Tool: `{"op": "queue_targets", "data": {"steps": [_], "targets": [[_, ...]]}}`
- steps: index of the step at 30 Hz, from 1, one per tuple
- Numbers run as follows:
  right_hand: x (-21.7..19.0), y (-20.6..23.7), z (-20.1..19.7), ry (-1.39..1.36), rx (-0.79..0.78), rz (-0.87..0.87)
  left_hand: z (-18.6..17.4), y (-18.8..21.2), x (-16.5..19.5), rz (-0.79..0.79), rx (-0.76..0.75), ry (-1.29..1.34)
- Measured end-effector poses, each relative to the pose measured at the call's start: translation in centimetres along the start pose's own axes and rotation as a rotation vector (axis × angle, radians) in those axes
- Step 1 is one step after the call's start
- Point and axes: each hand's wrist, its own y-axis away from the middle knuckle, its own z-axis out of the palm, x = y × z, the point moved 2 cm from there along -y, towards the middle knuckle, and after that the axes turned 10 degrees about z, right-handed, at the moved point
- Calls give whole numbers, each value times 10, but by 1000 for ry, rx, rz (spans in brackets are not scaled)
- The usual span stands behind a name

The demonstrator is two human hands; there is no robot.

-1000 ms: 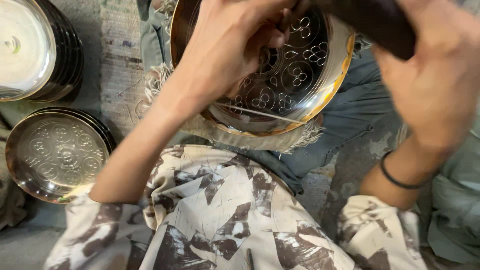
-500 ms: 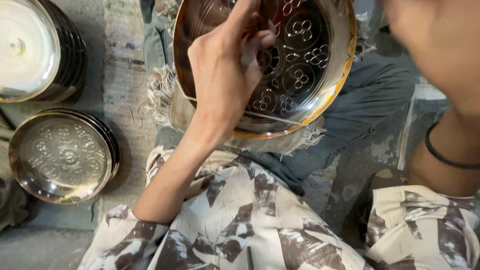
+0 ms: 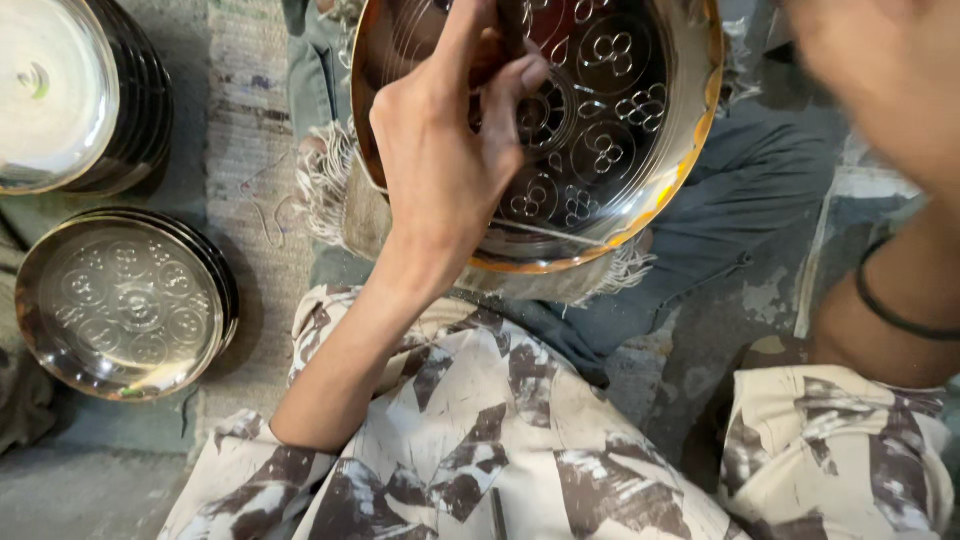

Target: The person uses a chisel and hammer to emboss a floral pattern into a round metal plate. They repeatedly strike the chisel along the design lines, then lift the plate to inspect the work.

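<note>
A round shiny metal plate [image 3: 620, 150] with a golden rim and engraved flower-like loops lies on a frayed cloth [image 3: 330, 190] over my lap. My left hand [image 3: 450, 170] rests on the plate's left half. Its fingers pinch a thin dark tool [image 3: 505, 30] upright against the engraved surface. My right hand [image 3: 880, 70] is raised at the top right, beside the plate, and badly blurred. Whether it holds anything is unclear. A black band [image 3: 890, 310] circles the right wrist.
A stack of similar engraved plates [image 3: 120, 300] sits on the floor at the left. A stack with a plain shiny plate on top [image 3: 50, 90] is at the top left. A woven mat [image 3: 250, 120] lies between the stacks and my lap.
My right hand swung up and to the right, off the plate; the dark tool seen with it a second ago is out of view. My left hand stayed pinched on the plate.
</note>
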Motion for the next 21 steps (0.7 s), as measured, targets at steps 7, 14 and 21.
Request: {"op": "queue_targets", "data": {"steps": [7,14,21], "targets": [[-3,2,-2,-15,-12,17,-1,0,-1,-10,-21,5],[-8,-2,-1,-17,-1,16,-3,-1,-2,17,-31,32],[-8,3,-1,-21,-3,14,-3,-4,1,24,-29,46]]}}
